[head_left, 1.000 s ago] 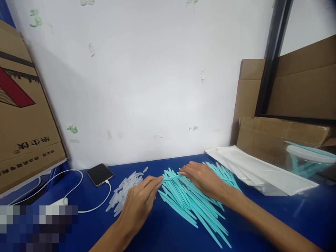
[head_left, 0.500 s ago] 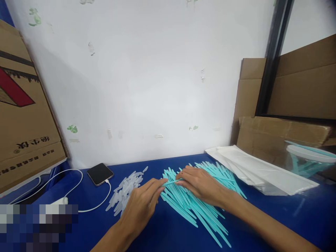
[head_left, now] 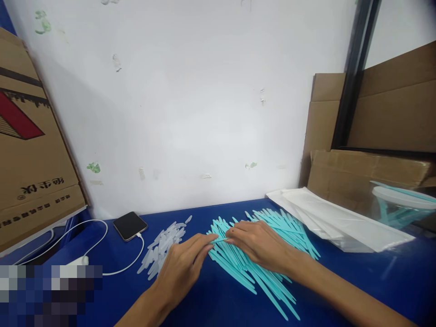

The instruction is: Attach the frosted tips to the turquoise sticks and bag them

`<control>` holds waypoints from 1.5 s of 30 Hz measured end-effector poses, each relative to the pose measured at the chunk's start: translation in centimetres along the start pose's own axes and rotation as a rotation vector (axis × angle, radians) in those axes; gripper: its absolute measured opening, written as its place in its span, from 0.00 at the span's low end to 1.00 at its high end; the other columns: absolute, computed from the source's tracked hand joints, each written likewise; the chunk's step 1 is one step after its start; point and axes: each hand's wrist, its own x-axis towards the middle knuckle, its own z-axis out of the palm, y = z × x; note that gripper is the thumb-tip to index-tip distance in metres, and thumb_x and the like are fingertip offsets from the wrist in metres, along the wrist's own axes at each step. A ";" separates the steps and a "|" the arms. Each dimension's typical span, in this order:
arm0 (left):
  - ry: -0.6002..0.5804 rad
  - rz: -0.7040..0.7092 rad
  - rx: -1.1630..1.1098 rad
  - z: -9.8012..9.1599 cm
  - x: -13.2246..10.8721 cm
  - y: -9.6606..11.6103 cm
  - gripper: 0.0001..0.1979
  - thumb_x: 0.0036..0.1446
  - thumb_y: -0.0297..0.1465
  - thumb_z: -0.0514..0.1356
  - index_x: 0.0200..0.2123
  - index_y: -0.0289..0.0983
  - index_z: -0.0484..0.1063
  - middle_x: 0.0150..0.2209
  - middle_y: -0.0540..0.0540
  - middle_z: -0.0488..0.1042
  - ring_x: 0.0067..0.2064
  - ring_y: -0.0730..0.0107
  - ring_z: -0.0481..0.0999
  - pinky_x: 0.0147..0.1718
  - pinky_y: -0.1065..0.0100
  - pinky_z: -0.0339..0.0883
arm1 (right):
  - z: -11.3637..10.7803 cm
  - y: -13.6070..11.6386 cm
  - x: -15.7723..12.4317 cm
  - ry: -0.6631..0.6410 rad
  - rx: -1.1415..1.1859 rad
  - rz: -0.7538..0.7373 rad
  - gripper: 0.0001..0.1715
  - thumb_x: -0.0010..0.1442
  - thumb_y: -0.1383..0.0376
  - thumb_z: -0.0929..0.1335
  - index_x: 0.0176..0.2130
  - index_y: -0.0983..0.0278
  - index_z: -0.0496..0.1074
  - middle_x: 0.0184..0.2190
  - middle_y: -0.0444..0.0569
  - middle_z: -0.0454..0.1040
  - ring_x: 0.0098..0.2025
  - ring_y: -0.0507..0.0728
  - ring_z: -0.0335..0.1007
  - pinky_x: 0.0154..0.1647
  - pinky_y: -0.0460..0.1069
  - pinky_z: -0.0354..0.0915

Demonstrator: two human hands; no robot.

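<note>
Between my hands a slim teal plastic stick (head_left: pixel 220 240) is pinched at both ends. My left hand (head_left: pixel 182 263) closes thumb and fingers on its left end. The fingertips of my right hand (head_left: pixel 264 245) grip the other end, close by. Below the hands lies a heap of similar teal sticks (head_left: pixel 235 268), partly covered by my right hand. Just behind that hand is a second heap of teal sticks (head_left: pixel 284 227). Left of my left hand lies a pile of small translucent white plastic pieces (head_left: pixel 161 250).
On the blue table (head_left: pixel 200 304), a phone (head_left: pixel 130 225) with a white cable (head_left: pixel 141 254) lies at the left. White plastic bags (head_left: pixel 334 222) lie at the right, near a clear tub (head_left: pixel 402 209) holding teal sticks. Cardboard boxes (head_left: pixel 37 159) stand on both sides.
My right hand has shifted slightly left and down, so the two hands' fingertips are closer together on the stick. The piles look the same.
</note>
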 end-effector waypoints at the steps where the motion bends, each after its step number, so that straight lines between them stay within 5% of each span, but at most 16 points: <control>1: 0.001 0.000 0.025 0.0 0.1 0.0 0.14 0.70 0.31 0.52 0.54 0.44 0.71 0.41 0.48 0.81 0.36 0.72 0.81 0.32 0.75 0.73 | -0.1 -0.1 0.0 0.005 -0.017 0.005 0.21 0.74 0.57 0.56 0.42 0.62 0.73 0.33 0.47 0.75 0.33 0.53 0.68 0.29 0.47 0.54; 6: -0.050 -0.181 0.287 -0.3 0.5 -0.9 0.18 0.69 0.36 0.50 0.59 0.40 0.68 0.51 0.42 0.78 0.47 0.59 0.80 0.41 0.62 0.77 | -0.9 0.7 0.1 0.044 -0.146 0.143 0.22 0.72 0.56 0.58 0.36 0.63 0.74 0.35 0.49 0.72 0.33 0.53 0.67 0.26 0.47 0.51; 10: -0.172 -0.347 0.461 -0.6 0.4 -3.0 0.26 0.68 0.43 0.49 0.62 0.36 0.67 0.63 0.37 0.68 0.68 0.44 0.58 0.59 0.44 0.64 | -1.5 2.1 0.1 -0.026 -0.302 0.407 0.19 0.71 0.62 0.60 0.36 0.64 0.75 0.33 0.50 0.73 0.31 0.54 0.69 0.25 0.47 0.51; 14: -0.333 -0.467 0.422 -0.6 -0.3 -4.9 0.33 0.68 0.50 0.44 0.69 0.39 0.55 0.71 0.38 0.51 0.72 0.45 0.43 0.64 0.41 0.53 | -1.9 3.4 -0.1 -0.202 -0.404 0.639 0.18 0.70 0.65 0.61 0.34 0.67 0.76 0.32 0.55 0.77 0.35 0.59 0.75 0.27 0.48 0.53; 20: -0.453 -0.431 0.363 -0.5 -0.2 -5.7 0.32 0.68 0.51 0.41 0.69 0.45 0.53 0.71 0.44 0.51 0.72 0.49 0.40 0.67 0.43 0.45 | -1.4 4.2 -0.4 -0.303 -0.408 0.747 0.14 0.65 0.65 0.66 0.34 0.69 0.78 0.29 0.59 0.79 0.35 0.65 0.79 0.29 0.49 0.59; 26: -0.517 -0.449 0.331 -0.4 -0.1 -6.0 0.34 0.67 0.53 0.40 0.69 0.44 0.53 0.71 0.41 0.51 0.72 0.44 0.40 0.66 0.40 0.44 | -1.4 4.7 -0.8 -0.311 -0.421 0.774 0.10 0.63 0.64 0.68 0.38 0.68 0.78 0.33 0.62 0.79 0.37 0.64 0.79 0.33 0.49 0.63; 30: -0.508 -0.426 0.331 -0.2 -0.1 -6.0 0.31 0.69 0.51 0.38 0.69 0.45 0.54 0.70 0.43 0.54 0.72 0.47 0.43 0.67 0.42 0.44 | -1.8 4.5 -0.4 -0.294 -0.396 0.662 0.13 0.67 0.65 0.64 0.42 0.66 0.77 0.36 0.60 0.80 0.38 0.63 0.78 0.32 0.49 0.62; 36: -0.488 -0.428 0.370 -0.3 0.0 -5.7 0.31 0.69 0.50 0.38 0.68 0.45 0.55 0.70 0.42 0.53 0.72 0.46 0.43 0.66 0.41 0.44 | -1.1 2.9 -0.2 -0.374 -0.326 0.459 0.14 0.64 0.59 0.68 0.31 0.65 0.77 0.31 0.53 0.80 0.34 0.61 0.77 0.28 0.48 0.58; 45: -0.546 -0.424 0.434 -0.3 0.1 -5.5 0.32 0.70 0.46 0.38 0.67 0.36 0.59 0.68 0.40 0.58 0.71 0.46 0.46 0.67 0.44 0.45 | -0.2 2.6 -0.3 -0.387 -0.373 0.390 0.11 0.63 0.72 0.64 0.34 0.68 0.76 0.32 0.56 0.79 0.33 0.59 0.77 0.27 0.48 0.53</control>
